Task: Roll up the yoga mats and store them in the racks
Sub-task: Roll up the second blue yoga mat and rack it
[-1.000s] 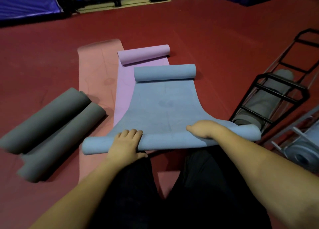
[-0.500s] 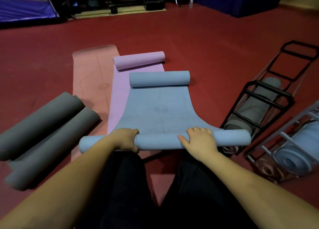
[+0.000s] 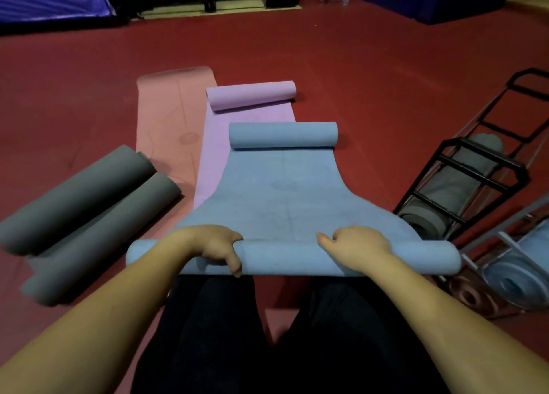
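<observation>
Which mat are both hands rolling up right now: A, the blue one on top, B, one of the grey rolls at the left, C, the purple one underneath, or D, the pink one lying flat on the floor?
A: the left hand and the right hand both grip the near rolled end of the blue mat, which lies over the purple mat.

Blue mat (image 3: 276,191) over lilac mat (image 3: 214,155) and salmon mat (image 3: 166,120); grey rolls (image 3: 89,203), red floor (image 3: 356,66).

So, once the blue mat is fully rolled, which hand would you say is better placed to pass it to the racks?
Probably the right hand: it rests on the blue mat roll's right half, and the black rack lies to that side. The left hand grips farther away.
</observation>
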The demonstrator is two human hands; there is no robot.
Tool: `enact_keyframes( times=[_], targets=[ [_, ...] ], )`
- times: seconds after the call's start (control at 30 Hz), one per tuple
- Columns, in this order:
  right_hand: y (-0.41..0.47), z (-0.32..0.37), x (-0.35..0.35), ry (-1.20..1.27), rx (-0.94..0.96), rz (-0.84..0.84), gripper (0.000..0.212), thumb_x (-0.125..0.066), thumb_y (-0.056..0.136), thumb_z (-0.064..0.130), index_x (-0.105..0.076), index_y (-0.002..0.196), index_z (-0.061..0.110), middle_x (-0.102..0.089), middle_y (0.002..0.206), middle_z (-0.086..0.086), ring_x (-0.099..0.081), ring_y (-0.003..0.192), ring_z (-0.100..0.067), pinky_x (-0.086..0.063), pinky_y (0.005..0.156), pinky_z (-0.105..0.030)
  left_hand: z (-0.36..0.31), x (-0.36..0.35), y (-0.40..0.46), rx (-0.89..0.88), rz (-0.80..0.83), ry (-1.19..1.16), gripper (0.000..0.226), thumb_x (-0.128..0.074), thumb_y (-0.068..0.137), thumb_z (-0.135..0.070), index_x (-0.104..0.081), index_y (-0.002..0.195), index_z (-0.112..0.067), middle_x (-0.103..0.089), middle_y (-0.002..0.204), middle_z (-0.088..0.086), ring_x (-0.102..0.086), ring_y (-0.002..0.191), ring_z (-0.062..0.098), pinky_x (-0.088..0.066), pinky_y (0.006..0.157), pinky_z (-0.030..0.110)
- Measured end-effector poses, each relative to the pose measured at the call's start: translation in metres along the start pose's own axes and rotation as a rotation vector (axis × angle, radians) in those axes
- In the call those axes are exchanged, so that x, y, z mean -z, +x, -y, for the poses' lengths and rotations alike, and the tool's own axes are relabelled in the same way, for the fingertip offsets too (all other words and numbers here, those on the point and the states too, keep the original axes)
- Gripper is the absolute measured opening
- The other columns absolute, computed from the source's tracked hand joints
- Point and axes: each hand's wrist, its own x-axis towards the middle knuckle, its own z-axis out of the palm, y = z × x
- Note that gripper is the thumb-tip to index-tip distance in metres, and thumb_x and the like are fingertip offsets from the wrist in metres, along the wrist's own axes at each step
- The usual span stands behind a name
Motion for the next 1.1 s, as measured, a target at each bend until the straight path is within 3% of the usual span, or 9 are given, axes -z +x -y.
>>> enact_keyframes(
  times=[0.13, 0.2, 0.27, 0.4, 0.47, 0.63, 0.8, 0.93, 1.1],
  targets=[
    [0.01, -0.001, 0.012, 0.069, -0.009, 0.189, 0.071, -0.023, 0.097, 0.063, -0.061, 0.131, 0.014, -0.054, 0.142, -0.012, -0.051, 0.127, -0.029, -0.038, 0.102, -0.036, 0.004, -0.001, 0.005, -0.043, -0.157, 0.136, 0.066, -0.067, 0.046, -0.065, -0.056, 0.105, -0.038, -0.041, 0.106, -0.005, -0.038, 0.108, 0.018, -0.036, 0.096, 0.034],
    [0.015, -0.002, 0.02, 0.114, -0.007, 0.263, 0.069, -0.026, 0.1, 0.059, -0.052, 0.14, 0.01, -0.044, 0.151, -0.013, -0.044, 0.135, -0.028, -0.033, 0.107, -0.034, 0.008, -0.009, 0.002, -0.105, -0.311, 0.118, 0.083, -0.059, 0.043, -0.069, -0.053, 0.118, -0.033, -0.041, 0.104, -0.008, -0.039, 0.105, 0.016, -0.035, 0.093, 0.033],
    [0.021, -0.003, 0.025, 0.157, 0.005, 0.323, 0.067, -0.027, 0.102, 0.056, -0.046, 0.145, 0.009, -0.036, 0.156, -0.013, -0.038, 0.14, -0.027, -0.028, 0.11, -0.033, 0.01, -0.027, -0.005, -0.168, -0.522, 0.077, 0.078, -0.053, 0.051, -0.065, -0.052, 0.119, -0.027, -0.044, 0.103, -0.011, -0.043, 0.103, 0.016, -0.039, 0.093, 0.036],
    [0.033, -0.001, 0.026, 0.208, 0.012, 0.403, 0.066, -0.029, 0.102, 0.055, -0.042, 0.147, 0.009, -0.031, 0.158, -0.012, -0.033, 0.143, -0.026, -0.024, 0.113, -0.032, 0.009, -0.077, -0.006, -0.157, -0.846, 0.329, 0.087, -0.055, 0.055, -0.068, -0.057, 0.123, -0.014, -0.059, 0.113, 0.004, -0.057, 0.102, 0.03, -0.047, 0.093, 0.048],
    [0.037, 0.0, 0.024, 0.213, 0.013, 0.412, 0.066, -0.03, 0.101, 0.055, -0.042, 0.148, 0.01, -0.031, 0.158, -0.012, -0.034, 0.143, -0.026, -0.024, 0.113, -0.033, 0.009, -0.086, 0.001, -0.107, -0.855, 0.435, 0.1, -0.063, 0.046, -0.074, -0.054, 0.124, -0.012, -0.059, 0.112, 0.008, -0.057, 0.098, 0.032, -0.047, 0.091, 0.051],
    [0.041, -0.002, 0.014, 0.16, 0.018, 0.328, 0.065, -0.026, 0.1, 0.059, -0.046, 0.146, 0.017, -0.039, 0.155, -0.009, -0.038, 0.14, -0.026, -0.029, 0.114, -0.036, 0.007, -0.069, 0.017, -0.003, -0.83, 0.463, 0.068, -0.084, 0.049, -0.042, -0.057, 0.106, -0.017, -0.057, 0.088, 0.004, -0.057, 0.076, 0.03, -0.048, 0.072, 0.041],
    [0.029, -0.003, 0.0, 0.117, 0.005, -0.005, 0.059, -0.026, 0.1, 0.058, -0.067, 0.117, 0.018, -0.057, 0.124, -0.006, -0.048, 0.119, -0.029, -0.043, 0.097, -0.04, 0.001, -0.039, 0.014, -0.041, -0.589, 0.434, 0.054, -0.063, 0.076, -0.045, -0.045, 0.123, -0.025, -0.052, 0.116, 0.0, -0.052, 0.11, 0.025, -0.041, 0.087, 0.038],
    [0.006, 0.004, -0.021, 0.079, 0.034, -0.358, 0.054, -0.028, 0.095, 0.056, -0.065, 0.089, 0.018, -0.064, 0.091, -0.005, -0.06, 0.093, -0.03, -0.042, 0.078, -0.038, 0.001, -0.013, 0.017, -0.032, -0.375, 0.268, 0.056, -0.072, 0.069, -0.037, -0.047, 0.118, -0.025, -0.058, 0.115, 0.001, -0.056, 0.106, 0.024, -0.048, 0.085, 0.037],
    [-0.012, -0.001, -0.045, 0.093, 0.052, -0.508, 0.047, -0.04, 0.091, 0.05, -0.071, 0.098, 0.016, -0.069, 0.088, -0.001, -0.063, 0.084, -0.028, -0.045, 0.081, -0.038, -0.005, 0.005, 0.022, -0.028, -0.234, 0.191, 0.057, -0.076, 0.065, -0.028, -0.049, 0.116, -0.023, -0.063, 0.108, 0.003, -0.059, 0.094, 0.024, -0.049, 0.077, 0.034]
  ],
)
